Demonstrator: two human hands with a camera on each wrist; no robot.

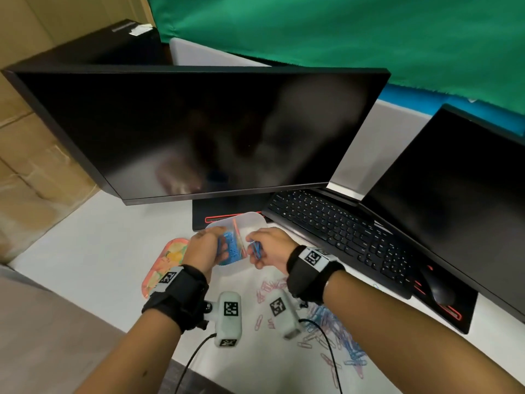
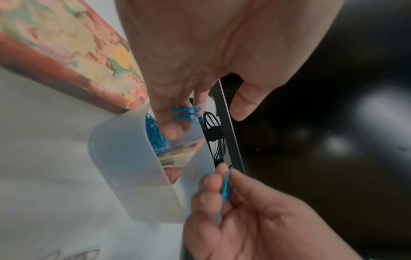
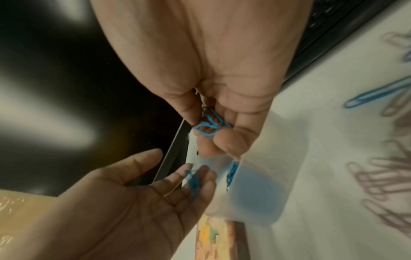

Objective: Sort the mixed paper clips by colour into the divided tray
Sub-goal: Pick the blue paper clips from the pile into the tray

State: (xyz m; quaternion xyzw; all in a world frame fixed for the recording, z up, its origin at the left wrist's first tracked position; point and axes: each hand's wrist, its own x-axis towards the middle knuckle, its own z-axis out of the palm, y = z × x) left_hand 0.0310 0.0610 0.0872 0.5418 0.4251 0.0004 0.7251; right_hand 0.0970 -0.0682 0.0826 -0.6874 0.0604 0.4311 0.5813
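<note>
A: Entry, both hands over the divided tray (image 1: 250, 220). It stands on the table (image 1: 93, 251) just in front of the monitor base, a translucent tub with a pink divider running front to back. Blue clips already lie in its left compartment (image 1: 231, 250).

B: State of the left hand (image 1: 204, 247)?

A: Fingers loosely extended above that left compartment, a few blue clips (image 2: 186, 112) lying against the fingertips. Whether they are pinched or just leaving the fingers I cannot tell; the wrist view is blurred.

B: Right hand (image 1: 265, 248)?

A: Clenched on a small bunch of blue clips (image 3: 209, 124), pinched between thumb and fingers, hovering at the tray's right side over the other compartment.

B: So the relation that matters?

A: The blue compartment lies to the left of the right hand, across the divider. The left hand is nearer to it, directly above. My judgement: the right hand's bunch must cross the divider leftward before release, or it lands in the wrong half.

B: Remaining stock?

A: Mixed pile (image 1: 326, 328) of pink and blue clips on the table, near the right forearm, well short of sorted. A floral tin (image 1: 167, 263) sits left of the tray.
</note>
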